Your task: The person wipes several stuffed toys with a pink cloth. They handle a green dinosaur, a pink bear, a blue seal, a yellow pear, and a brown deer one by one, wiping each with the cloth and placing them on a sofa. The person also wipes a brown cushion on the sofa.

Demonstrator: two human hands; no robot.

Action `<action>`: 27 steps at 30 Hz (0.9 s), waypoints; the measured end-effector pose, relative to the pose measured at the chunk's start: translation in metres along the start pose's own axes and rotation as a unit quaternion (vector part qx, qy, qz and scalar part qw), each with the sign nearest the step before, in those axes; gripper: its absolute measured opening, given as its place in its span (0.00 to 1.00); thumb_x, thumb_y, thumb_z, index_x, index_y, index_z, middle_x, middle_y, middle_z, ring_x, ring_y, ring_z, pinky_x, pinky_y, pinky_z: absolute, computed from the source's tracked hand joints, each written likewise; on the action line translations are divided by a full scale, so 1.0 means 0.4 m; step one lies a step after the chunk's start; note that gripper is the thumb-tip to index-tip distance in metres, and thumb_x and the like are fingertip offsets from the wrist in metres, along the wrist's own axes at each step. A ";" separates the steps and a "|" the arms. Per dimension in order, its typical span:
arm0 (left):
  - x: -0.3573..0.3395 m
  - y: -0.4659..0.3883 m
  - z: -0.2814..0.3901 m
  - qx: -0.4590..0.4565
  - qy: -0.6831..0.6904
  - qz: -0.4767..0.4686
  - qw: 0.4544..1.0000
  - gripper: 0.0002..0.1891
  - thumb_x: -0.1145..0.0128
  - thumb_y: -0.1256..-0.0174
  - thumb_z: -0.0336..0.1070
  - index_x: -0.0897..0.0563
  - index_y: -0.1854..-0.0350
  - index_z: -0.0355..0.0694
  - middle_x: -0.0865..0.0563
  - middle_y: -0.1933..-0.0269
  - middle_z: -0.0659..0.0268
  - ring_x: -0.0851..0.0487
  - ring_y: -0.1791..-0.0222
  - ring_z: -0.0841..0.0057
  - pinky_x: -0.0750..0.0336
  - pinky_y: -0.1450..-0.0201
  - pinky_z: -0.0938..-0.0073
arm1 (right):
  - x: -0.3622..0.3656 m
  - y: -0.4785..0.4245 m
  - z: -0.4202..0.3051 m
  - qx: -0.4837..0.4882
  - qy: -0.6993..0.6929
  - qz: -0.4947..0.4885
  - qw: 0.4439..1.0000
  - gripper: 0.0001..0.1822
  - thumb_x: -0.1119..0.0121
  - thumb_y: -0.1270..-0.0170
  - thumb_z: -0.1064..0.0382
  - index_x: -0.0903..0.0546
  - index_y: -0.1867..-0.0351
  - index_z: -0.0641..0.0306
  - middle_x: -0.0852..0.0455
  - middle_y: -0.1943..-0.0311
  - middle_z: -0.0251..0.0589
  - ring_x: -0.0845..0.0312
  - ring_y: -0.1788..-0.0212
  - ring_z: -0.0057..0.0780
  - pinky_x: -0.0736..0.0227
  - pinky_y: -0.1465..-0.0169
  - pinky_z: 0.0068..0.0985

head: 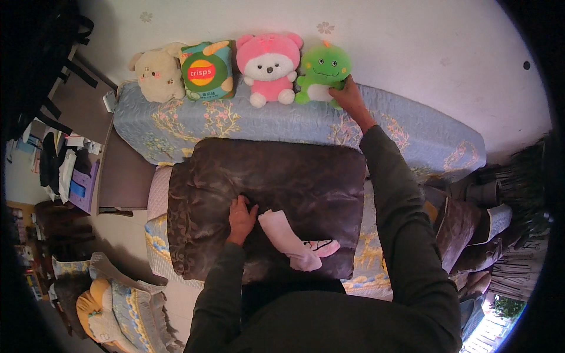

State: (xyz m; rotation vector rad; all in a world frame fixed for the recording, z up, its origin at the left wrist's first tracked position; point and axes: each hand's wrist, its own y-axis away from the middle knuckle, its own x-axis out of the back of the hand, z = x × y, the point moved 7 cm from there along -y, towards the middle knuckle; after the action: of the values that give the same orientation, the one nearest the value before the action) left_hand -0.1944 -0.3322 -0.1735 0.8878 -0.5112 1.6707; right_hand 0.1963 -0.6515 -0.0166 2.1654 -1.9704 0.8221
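My right hand [351, 99] grips the side of a green dinosaur plush toy [324, 73], which sits at the right end of a row on the sofa back. To its left are a pink and white bear plush [269, 70], a crisps-packet cushion [206, 73] and a cream dog-shaped plush [159, 75]. My left hand [242, 218] rests on a dark brown patterned cushion [273, 176], fingers apart, holding nothing. Beside it on that cushion lie a pale pink sock [287, 240] and a pink patterned item [329, 248], partly under the sock.
A blue floral cover [287, 121] drapes the sofa back along the wall. At left stands a brown cabinet [126, 172] beside papers and a purple box [84, 187]. More brown cushions [459, 227] lie at right; a covered seat with an orange plush [95, 298] is at lower left.
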 end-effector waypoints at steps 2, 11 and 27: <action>0.003 0.000 -0.003 -0.002 -0.004 0.005 1.000 0.20 0.30 0.39 0.41 0.26 0.53 0.41 0.20 0.55 0.51 0.21 0.51 0.48 0.26 0.49 0.52 | -0.001 -0.011 -0.020 -0.017 0.013 -0.023 1.000 0.38 0.31 0.46 0.60 0.30 0.35 0.74 0.16 0.42 0.60 0.19 0.38 0.52 0.25 0.38 0.39; -0.002 0.000 0.025 -0.015 0.001 0.004 1.000 0.19 0.30 0.38 0.41 0.26 0.55 0.40 0.20 0.55 0.51 0.21 0.52 0.48 0.26 0.50 0.51 | 0.023 0.001 0.033 -0.071 -0.025 -0.029 0.997 0.40 0.29 0.47 0.61 0.31 0.33 0.76 0.17 0.41 0.57 0.19 0.40 0.44 0.24 0.38 0.36; 0.007 0.000 0.006 -0.006 -0.010 0.009 1.000 0.19 0.31 0.38 0.42 0.26 0.54 0.40 0.20 0.55 0.51 0.21 0.52 0.48 0.26 0.50 0.51 | 0.030 0.066 -0.040 -0.114 -0.090 -0.022 0.989 0.47 0.19 0.47 0.58 0.35 0.31 0.74 0.20 0.40 0.50 0.22 0.39 0.35 0.23 0.38 0.32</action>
State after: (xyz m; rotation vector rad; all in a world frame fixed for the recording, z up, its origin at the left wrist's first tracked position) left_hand -0.1940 -0.3322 -0.1697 0.8950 -0.5442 1.6755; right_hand 0.1662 -0.6596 -0.0053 2.2037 -1.9759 0.3828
